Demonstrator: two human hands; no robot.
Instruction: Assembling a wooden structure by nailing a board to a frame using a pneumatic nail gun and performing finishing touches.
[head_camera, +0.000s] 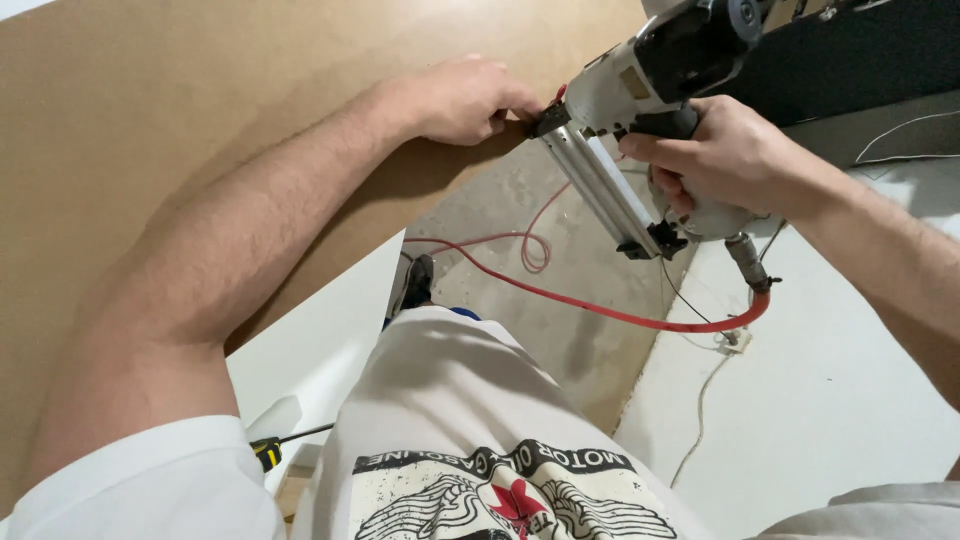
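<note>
My right hand grips the handle of a grey pneumatic nail gun, its nose pressed against the edge of a large brown board. My left hand rests on that board's edge, fingers curled over it right beside the gun's nose. A long metal magazine juts down from the gun. A red air hose runs from the bottom of the handle and loops across the floor below.
A white panel lies at the right, with a thin white cord on it. A dark panel sits at the top right. A screwdriver with a yellow and black handle lies at lower left. The concrete floor shows between the boards.
</note>
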